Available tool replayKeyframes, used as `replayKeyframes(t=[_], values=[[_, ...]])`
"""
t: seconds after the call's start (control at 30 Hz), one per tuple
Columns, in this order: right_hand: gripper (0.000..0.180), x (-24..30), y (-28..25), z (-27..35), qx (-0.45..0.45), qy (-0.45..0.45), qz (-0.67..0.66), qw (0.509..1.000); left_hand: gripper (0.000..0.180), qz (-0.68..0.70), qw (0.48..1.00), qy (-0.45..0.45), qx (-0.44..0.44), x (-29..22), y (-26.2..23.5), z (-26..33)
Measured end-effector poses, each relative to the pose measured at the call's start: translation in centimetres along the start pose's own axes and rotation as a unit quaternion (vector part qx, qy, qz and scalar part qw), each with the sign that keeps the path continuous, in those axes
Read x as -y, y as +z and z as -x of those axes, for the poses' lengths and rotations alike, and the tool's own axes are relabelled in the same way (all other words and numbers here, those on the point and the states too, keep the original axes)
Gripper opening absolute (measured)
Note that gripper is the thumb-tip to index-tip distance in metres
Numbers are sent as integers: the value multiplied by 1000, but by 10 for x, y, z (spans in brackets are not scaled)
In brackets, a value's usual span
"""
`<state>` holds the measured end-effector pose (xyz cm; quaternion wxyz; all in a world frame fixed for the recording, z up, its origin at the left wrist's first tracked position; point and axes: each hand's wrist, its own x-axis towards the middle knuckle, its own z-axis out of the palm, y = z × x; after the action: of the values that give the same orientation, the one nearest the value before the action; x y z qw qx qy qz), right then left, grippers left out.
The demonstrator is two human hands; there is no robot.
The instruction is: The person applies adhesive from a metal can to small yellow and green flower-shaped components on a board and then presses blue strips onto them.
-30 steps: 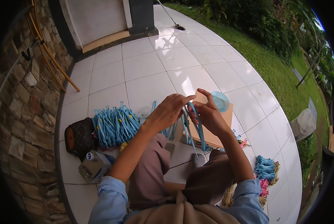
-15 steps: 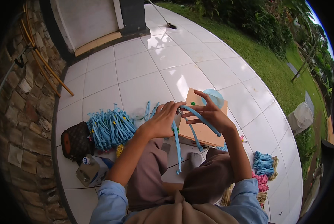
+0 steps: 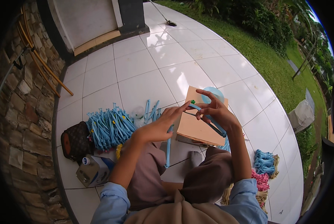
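above cardboard [image 3: 196,132], your right hand [image 3: 220,113] holds a blue strip [image 3: 195,107]; left hand [image 3: 161,125] touches it, grip unclear. likely light, pliable; pinch ends.

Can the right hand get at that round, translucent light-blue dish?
Likely yes: the bare right hand partly overlaps the dish in this view, and nothing visible blocks the way, though the flat, light-blue strip it holds may hinder grasping.
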<state>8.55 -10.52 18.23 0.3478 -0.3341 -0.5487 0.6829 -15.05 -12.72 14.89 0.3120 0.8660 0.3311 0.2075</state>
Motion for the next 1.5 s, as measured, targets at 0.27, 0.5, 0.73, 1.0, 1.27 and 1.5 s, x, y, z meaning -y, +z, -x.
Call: replayKeyframes(t=[0.27,0.5,0.73,1.0,1.27,1.5], values=[[56,1,13,-2,6,-1,-75,997,67,-131,973,-40,-184,-12,3,-11],[48,4,19,0,-3,-18,-12,1000,19,-184,941,18,-283,-10,14,-15],[58,-12,23,-4,-1,-121,98,988,59,92,967,-225,-77,-11,9,-11],[36,-8,10,-1,-130,-156,1,979,36,260,956,-110,-84,-12,20,-18],[42,-4,17,1,-155,-189,-17,970,32,340,887,0,-313,-9,19,-31],[51,-5,19,-1,-145,-240,-17,960,24,541,792,-31,-281,-14,7,-26]])
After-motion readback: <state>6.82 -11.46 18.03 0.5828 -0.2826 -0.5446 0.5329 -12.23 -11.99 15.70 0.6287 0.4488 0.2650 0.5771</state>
